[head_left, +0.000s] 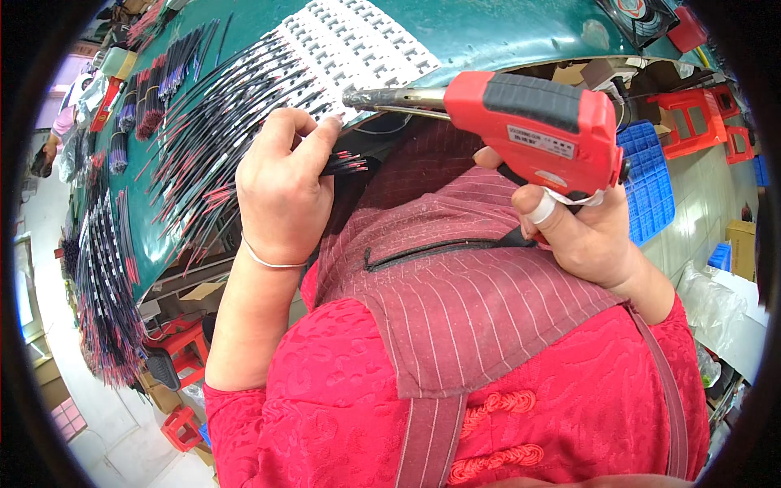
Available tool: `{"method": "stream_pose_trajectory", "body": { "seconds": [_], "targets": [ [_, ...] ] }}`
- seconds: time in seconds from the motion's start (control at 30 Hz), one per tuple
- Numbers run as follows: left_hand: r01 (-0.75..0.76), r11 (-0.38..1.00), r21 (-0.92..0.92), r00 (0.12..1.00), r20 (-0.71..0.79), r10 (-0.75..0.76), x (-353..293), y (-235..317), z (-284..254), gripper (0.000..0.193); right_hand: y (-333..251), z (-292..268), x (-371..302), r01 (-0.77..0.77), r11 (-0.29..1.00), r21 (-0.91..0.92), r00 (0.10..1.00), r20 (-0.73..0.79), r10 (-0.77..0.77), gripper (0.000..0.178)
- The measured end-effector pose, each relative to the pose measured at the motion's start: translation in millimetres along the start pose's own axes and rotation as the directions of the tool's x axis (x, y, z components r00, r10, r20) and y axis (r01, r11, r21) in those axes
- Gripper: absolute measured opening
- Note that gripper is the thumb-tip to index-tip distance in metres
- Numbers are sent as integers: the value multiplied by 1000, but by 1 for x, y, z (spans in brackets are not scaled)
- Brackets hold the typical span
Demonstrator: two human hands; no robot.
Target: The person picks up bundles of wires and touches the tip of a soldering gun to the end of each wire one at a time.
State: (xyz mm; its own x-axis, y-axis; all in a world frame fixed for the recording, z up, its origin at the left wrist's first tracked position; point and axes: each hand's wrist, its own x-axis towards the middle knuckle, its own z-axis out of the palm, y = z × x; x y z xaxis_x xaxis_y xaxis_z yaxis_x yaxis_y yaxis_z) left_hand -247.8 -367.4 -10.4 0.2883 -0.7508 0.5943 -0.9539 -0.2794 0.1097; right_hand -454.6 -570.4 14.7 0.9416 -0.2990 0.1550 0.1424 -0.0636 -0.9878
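My right hand (573, 232) is wrapped around a red and black soldering gun (533, 130), its long metal nozzle pointing left. White tape circles a finger of that hand. The nozzle's dark tip (358, 98) ends at the near edge of a sheet of white plastic pieces (366, 45) set in rows. Thumb and forefinger of my left hand (285, 175) pinch together beside that tip; a bunch of black wires (348, 163) with red ends sticks out from under the hand. Many more black wires (220, 122) fan out leftward from the white pieces. The exact pinch point is partly hidden.
A green tabletop (488, 32) carries the work. Tied wire bundles (150, 98) lie at the far left, and more wires (106, 285) hang over the left edge. A black fan (639, 18) stands at the back right. Red stools (691, 122) and a blue crate (651, 183) are beyond my right arm.
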Motion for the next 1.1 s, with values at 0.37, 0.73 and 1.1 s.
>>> {"method": "stream_pose_trajectory", "body": {
  "seconds": [0.37, 0.73, 1.1],
  "targets": [
    [15, 999, 30, 999, 37, -16, 3, 2, -2, 36, 4, 2, -3, -50, 998, -48, 998, -33, 48, 25],
    [26, 999, 40, 998, 56, -29, 4, 4, -3, 37, 7, 5, 4, -15, 997, -74, 999, -33, 13, 26],
    [13, 999, 29, 999, 46, -15, 4, 3, -2, 38, 18, -2, -1, -66, 990, -126, 996, 52, 73, 29]
  ]
}}
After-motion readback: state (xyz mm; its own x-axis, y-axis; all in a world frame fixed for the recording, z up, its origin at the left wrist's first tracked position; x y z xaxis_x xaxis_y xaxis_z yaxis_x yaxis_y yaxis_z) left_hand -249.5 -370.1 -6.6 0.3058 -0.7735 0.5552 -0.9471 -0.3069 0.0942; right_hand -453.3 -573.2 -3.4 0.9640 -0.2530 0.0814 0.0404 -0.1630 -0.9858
